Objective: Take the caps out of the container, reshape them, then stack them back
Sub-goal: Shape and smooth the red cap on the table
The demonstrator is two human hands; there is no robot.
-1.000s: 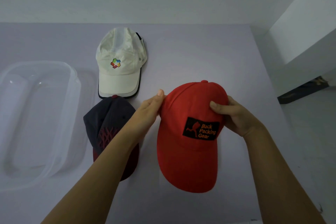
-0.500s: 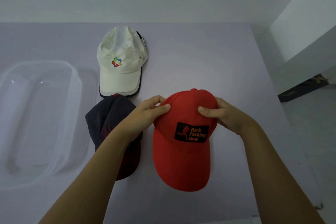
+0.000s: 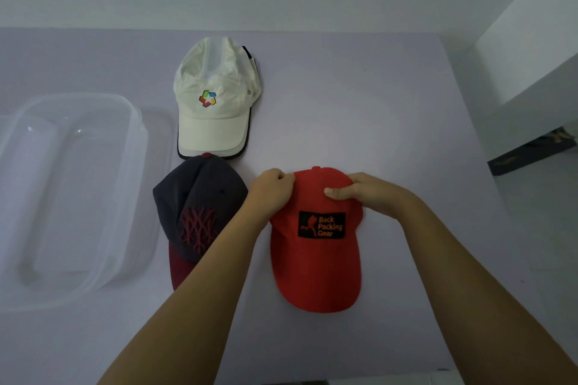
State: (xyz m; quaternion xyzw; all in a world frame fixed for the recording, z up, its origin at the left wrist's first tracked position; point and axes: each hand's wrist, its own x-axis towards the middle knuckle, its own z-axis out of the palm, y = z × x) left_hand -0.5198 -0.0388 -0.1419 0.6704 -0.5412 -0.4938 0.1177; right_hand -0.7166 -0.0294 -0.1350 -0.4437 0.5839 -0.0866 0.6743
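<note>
Caps, three of them, lay out on the pale lilac bench [image 3: 344,87], all outside the container. That bench filled most of the head view and ran back to a plain light wall.

At the left edge sat the clear plastic container [image 3: 134,122], rounded at the corners, its open side up, well apart from the red cap and just beside the dark one.

Nearest the person lay the red cap [image 3: 316,272], brim pointing towards them and flat on the bench, crown further away. A black patch [image 3: 322,225] on its front read "Back Packing Gear" in orange. Left of it lay the dark cap [image 3: 200,197], grey in the crown with a dark red stitched pattern and a maroon brim, partly hidden by the left forearm. Beyond that lay the white cap [image 3: 212,131], black-trimmed, with a small many-coloured logo; its brim tip met the top of the dark cap.

Both hands were on the red cap's crown. The left grip [image 3: 272,189] had its fingers curled, pinching the crown's left edge. The right grip [image 3: 366,194] held the right side, thumb laid across the front above the patch, fingers wrapped behind.

Off the bench at the right, a dark flat object [image 3: 531,150] lay on the floor.
</note>
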